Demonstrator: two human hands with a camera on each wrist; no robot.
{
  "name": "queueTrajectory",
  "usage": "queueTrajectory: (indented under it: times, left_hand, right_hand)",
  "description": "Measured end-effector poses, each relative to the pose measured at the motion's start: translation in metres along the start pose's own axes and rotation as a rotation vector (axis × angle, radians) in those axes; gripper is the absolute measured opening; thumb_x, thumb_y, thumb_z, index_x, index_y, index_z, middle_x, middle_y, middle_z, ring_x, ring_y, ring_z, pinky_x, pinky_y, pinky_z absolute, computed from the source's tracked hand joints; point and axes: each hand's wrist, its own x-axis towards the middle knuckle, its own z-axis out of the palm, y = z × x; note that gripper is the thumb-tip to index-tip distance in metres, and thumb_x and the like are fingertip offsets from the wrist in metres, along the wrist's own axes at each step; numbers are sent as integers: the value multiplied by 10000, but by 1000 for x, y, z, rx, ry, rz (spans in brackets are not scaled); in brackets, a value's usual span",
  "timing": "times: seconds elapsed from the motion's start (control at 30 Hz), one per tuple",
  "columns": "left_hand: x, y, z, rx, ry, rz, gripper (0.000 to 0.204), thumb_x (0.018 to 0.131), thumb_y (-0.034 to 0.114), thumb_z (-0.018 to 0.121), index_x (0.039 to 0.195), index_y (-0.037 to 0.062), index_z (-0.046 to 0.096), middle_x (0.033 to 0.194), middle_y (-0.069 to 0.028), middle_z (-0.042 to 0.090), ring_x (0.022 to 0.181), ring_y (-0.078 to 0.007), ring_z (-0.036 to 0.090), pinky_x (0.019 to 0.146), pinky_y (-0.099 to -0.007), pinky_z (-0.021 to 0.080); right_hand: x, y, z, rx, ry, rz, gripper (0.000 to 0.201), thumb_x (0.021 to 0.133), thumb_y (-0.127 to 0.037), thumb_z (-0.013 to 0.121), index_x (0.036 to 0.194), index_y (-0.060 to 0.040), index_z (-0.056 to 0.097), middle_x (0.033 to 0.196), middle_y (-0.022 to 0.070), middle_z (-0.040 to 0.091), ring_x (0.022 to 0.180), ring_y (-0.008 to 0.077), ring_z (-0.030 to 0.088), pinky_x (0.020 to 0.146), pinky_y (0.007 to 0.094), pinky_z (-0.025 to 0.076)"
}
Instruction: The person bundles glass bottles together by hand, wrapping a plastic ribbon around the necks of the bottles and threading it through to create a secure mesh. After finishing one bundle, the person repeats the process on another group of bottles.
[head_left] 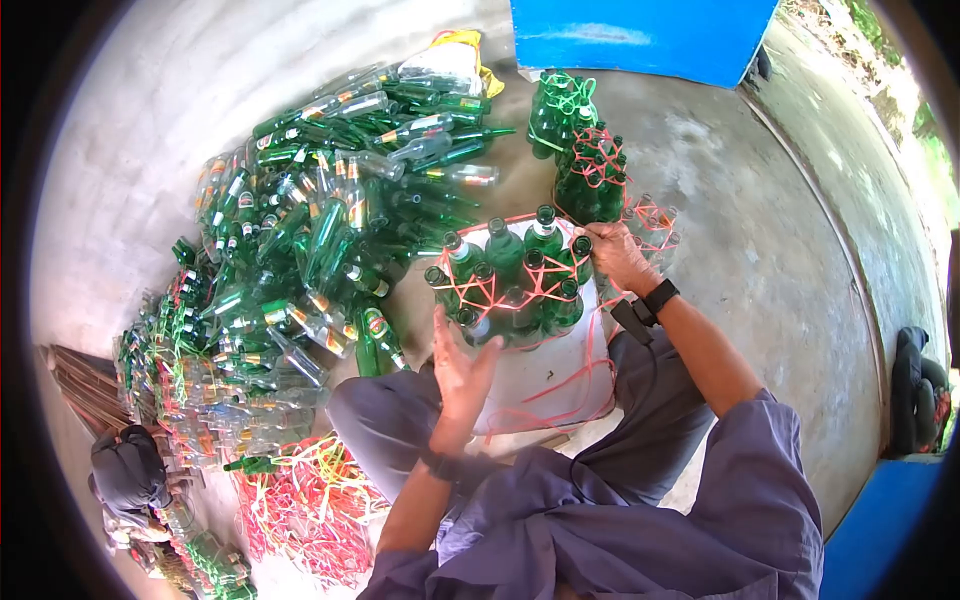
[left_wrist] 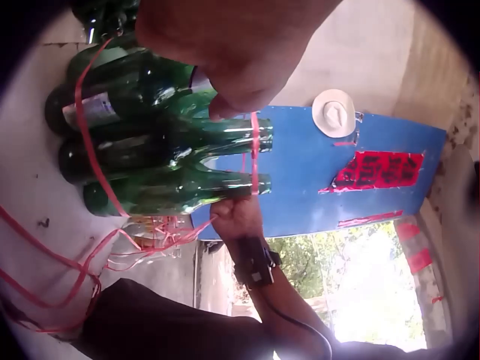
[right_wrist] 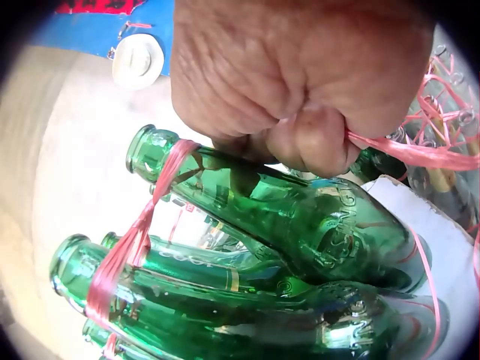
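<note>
A cluster of green glass bottles (head_left: 505, 250) stands upright on a white block-like stand (head_left: 550, 385) between the person's knees. Pink plastic strap (right_wrist: 142, 240) loops around the bottle necks, and another length circles the bodies. At the cluster's right side, the right hand (head_left: 620, 258) has curled fingers gripping the pink strap, whose tail (right_wrist: 420, 156) trails out of the fist beside a bottle neck. The left hand (head_left: 465, 375), thumb and fingers extended, is at the cluster's near left side; in the left wrist view it overlaps the bottle necks.
A big heap of loose bottles (head_left: 300, 220) lies to the left. Tied bundles of green bottles (head_left: 590, 180) and clear bottles (head_left: 652, 225) stand beyond the right hand. A tangle of pink strap (head_left: 310, 510) lies at lower left, near another person (head_left: 130, 470). A blue panel (head_left: 640, 35) stands behind.
</note>
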Motion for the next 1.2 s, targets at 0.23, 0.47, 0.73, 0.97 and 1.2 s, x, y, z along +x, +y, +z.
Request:
queueTrajectory:
  times: [0.23,0.47,0.73,0.97,1.2]
  left_hand:
    - [24,-7,10,-2,85,88,572,863,126,715,1384,-1,516,1076,-130,709,952,-187,660,865,-318,511]
    - [80,-17,-21,-269,-209,-124,403,887,82,680,1276,6,611,1006,-59,702,895,-123,578,838,-271,465]
    - [71,13,-25,-144,-186,-187,353,913,101,657,1245,-11,615,1075,-59,674,957,-115,569,864,-280,455]
    - [14,45,-27,140,203,109,427,852,81,680,1259,-17,596,1241,-166,641,1154,-348,582,1010,-437,430]
    - [1,140,13,314,-30,775,437,806,88,728,1226,38,618,1207,-157,652,1108,-357,583,966,-456,460]
  right_hand:
    - [-12,-17,2,-136,110,-7,139,844,-63,664,947,31,666,756,133,593,628,234,558,590,375,458]
    - [-22,-77,1,218,85,359,316,976,-192,647,799,62,587,620,87,409,626,105,373,562,340,381]
    - [-27,-77,5,302,117,332,330,974,-191,651,777,58,565,629,56,352,628,90,363,555,338,370]
    - [-30,-75,5,276,133,318,328,966,-177,650,751,53,557,639,133,352,612,129,353,570,365,381]
    - [-32,-68,4,179,87,330,343,999,-225,618,806,54,571,636,92,457,636,103,394,574,354,394]
